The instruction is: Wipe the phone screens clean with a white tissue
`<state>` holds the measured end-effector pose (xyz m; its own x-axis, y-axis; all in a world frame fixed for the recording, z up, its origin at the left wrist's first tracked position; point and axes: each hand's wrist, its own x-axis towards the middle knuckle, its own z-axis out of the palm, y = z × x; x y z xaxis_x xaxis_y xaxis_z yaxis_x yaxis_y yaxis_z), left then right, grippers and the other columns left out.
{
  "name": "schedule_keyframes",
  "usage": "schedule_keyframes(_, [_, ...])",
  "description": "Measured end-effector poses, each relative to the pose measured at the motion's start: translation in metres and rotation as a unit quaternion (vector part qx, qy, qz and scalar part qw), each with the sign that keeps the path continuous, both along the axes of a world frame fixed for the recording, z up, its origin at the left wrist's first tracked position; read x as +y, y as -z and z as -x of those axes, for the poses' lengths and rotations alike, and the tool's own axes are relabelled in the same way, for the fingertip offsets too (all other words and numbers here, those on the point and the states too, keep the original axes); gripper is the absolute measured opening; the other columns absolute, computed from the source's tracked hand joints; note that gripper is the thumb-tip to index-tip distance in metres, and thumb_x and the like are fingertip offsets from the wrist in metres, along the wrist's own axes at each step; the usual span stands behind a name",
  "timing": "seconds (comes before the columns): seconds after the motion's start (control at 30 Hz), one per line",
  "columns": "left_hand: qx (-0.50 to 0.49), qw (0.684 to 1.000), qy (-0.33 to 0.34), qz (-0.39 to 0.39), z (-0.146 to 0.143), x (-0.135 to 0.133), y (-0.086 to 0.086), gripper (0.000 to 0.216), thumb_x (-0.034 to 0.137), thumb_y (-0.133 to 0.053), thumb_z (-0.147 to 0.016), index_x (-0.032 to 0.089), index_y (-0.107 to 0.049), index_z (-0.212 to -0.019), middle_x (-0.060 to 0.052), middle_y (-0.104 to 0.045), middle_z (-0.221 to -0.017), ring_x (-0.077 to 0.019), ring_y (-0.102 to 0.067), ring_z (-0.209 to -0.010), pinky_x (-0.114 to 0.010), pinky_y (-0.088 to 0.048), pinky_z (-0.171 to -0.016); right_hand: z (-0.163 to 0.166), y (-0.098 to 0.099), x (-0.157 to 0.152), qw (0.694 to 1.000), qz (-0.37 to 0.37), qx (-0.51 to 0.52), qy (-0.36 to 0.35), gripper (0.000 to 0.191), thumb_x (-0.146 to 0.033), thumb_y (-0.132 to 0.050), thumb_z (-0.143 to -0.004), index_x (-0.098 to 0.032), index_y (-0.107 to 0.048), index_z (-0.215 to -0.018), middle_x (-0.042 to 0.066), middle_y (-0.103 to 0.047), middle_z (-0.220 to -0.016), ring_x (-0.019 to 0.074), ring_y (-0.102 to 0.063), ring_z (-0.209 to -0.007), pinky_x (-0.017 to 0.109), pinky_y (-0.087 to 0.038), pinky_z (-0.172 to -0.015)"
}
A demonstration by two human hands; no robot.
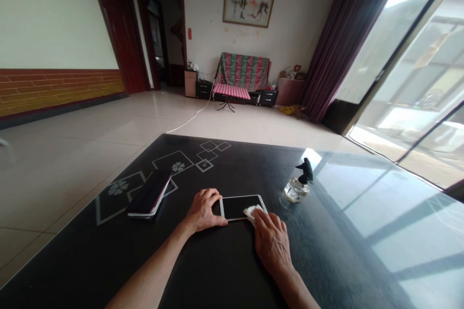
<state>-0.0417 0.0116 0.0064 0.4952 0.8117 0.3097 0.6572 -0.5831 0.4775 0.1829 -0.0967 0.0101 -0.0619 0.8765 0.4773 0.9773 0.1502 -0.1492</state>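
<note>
A white-framed smartphone (235, 206) lies flat on the black table, its dark screen facing up. My left hand (203, 210) grips the phone's left end between thumb and fingers. At the other end, my right hand (272, 239) presses a crumpled white tissue (251, 212) against the right part of the screen. The right fingertips are partly hidden by the hand and the tissue. To the right stands a clear spray bottle (296, 190) with a black trigger head. A dark phone case (150, 194), folded shut, rests on the left.
The glossy black table (217, 270) has white square and flower patterns at its left and reflects window light on its right. Beyond it, a small table with a checked pink cloth (232, 91) stands before a cloth-covered object (243, 70). A white cable (194, 117) crosses the floor.
</note>
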Motion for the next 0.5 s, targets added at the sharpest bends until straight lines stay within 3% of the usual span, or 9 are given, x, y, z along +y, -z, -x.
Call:
schedule_keyframes(0.13, [-0.006,1.000,0.000,0.000,0.000,-0.001,-0.001,0.063,0.049,-0.082,-0.050,0.026,-0.064,-0.107,-0.004,-0.058,-0.115,-0.0290,-0.051,-0.106,-0.043,-0.040,-0.094,0.001,-0.001,0.003,1.000,-0.007,0.003,-0.007,0.039,-0.009,-0.047,-0.081,-0.027,-0.062,-0.113,0.001,-0.062,-0.121,0.0228,-0.051,-0.101,0.036,-0.037,-0.085])
schedule_keyframes(0.5, [-0.023,1.000,-0.004,0.002,-0.001,-0.002,-0.002,0.066,0.051,-0.084,-0.047,0.026,-0.065,-0.105,-0.004,-0.059,-0.113,-0.0290,-0.051,-0.105,-0.043,-0.040,-0.095,0.004,-0.004,0.052,0.999,-0.013,-0.008,0.051,0.029,-0.015,-0.046,-0.085,-0.023,-0.067,-0.103,0.004,-0.067,-0.110,0.0230,-0.054,-0.094,0.036,-0.037,-0.081])
